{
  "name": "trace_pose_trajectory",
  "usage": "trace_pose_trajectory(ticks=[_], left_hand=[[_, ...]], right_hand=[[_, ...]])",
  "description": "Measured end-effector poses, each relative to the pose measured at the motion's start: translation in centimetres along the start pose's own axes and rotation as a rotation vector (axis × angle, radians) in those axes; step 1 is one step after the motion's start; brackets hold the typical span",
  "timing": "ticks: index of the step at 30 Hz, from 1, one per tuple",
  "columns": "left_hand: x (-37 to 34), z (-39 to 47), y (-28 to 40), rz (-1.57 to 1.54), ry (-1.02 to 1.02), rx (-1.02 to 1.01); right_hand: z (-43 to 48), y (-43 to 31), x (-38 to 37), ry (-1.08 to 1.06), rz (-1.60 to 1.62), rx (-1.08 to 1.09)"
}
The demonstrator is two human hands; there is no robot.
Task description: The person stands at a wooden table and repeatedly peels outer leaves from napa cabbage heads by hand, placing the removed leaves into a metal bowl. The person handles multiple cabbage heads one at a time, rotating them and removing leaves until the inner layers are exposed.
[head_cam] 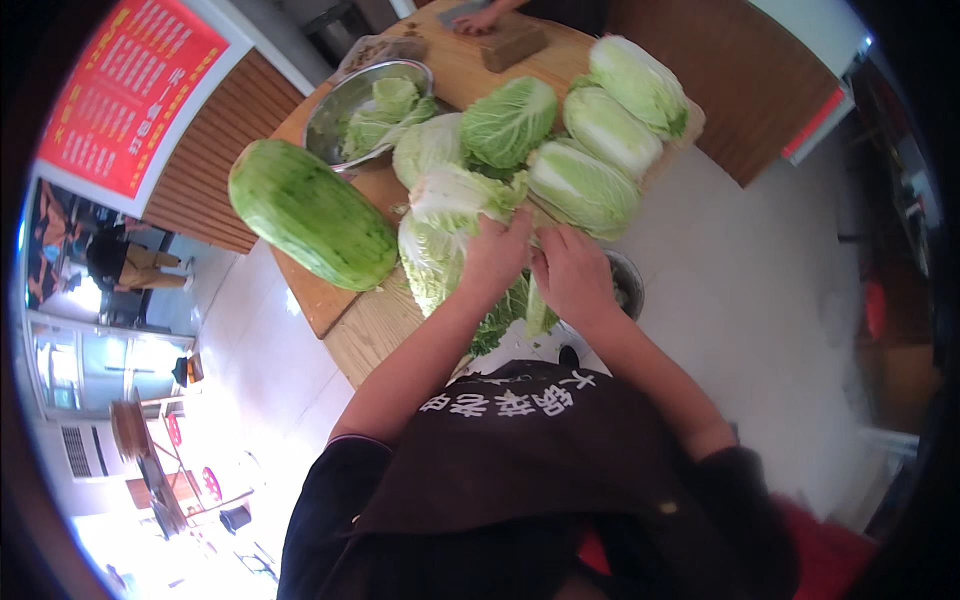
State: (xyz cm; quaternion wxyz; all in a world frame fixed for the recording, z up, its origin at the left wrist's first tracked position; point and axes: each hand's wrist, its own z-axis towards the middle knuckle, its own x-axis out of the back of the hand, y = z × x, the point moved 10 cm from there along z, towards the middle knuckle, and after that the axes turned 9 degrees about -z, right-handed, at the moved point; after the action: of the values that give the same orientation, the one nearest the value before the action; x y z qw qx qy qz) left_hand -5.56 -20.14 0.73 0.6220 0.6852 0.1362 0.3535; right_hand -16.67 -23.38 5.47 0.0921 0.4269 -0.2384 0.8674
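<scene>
My left hand (496, 251) grips the leafy end of a napa cabbage (457, 199) at the table's near edge. Close beside it, my right hand (576, 271) has its fingers curled over a pale cabbage leaf (537, 309), which hangs below the hand. The fingertips of both hands nearly meet, and their exact hold is partly hidden. Another frilly cabbage (431, 262) lies left of my left wrist. Beyond my hands are several whole napa cabbages, among them a greener one (510, 124) and a paler one (585, 187) at the right edge.
Left on a wooden cutting board (330, 307) lies a large oblong green gourd (311, 214). Behind it, a steel bowl (319, 139) holds loose leaves. A metal container (636, 285) stands below my right hand. Across the table, another person's hand (476, 21) rests near a wooden block (514, 49).
</scene>
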Motion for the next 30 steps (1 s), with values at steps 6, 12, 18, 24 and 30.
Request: trace_pose_trajectory(ticks=[6,12,18,24,30], left_hand=[[1.9,0.2,-0.9,-0.345,0.173,-0.019],[2.7,0.2,-2.4,-0.687,0.14,0.224],[4.5,0.5,-3.4,-0.79,0.155,0.228],[6.4,0.5,-4.9,-0.918,0.214,0.25],[9.8,-0.4,-5.1,-0.876,0.326,0.161]], right_hand=[[0.5,-0.1,-2.3,-0.029,0.057,0.01],[1.1,-0.5,-3.0,-0.011,0.388,0.041],[2.1,-0.3,-5.4,-0.178,0.489,-0.091],[3.3,-1.8,-7.1,-0.326,0.68,-0.111],[4.4,-4.3,-8.6,-0.396,0.336,0.102]])
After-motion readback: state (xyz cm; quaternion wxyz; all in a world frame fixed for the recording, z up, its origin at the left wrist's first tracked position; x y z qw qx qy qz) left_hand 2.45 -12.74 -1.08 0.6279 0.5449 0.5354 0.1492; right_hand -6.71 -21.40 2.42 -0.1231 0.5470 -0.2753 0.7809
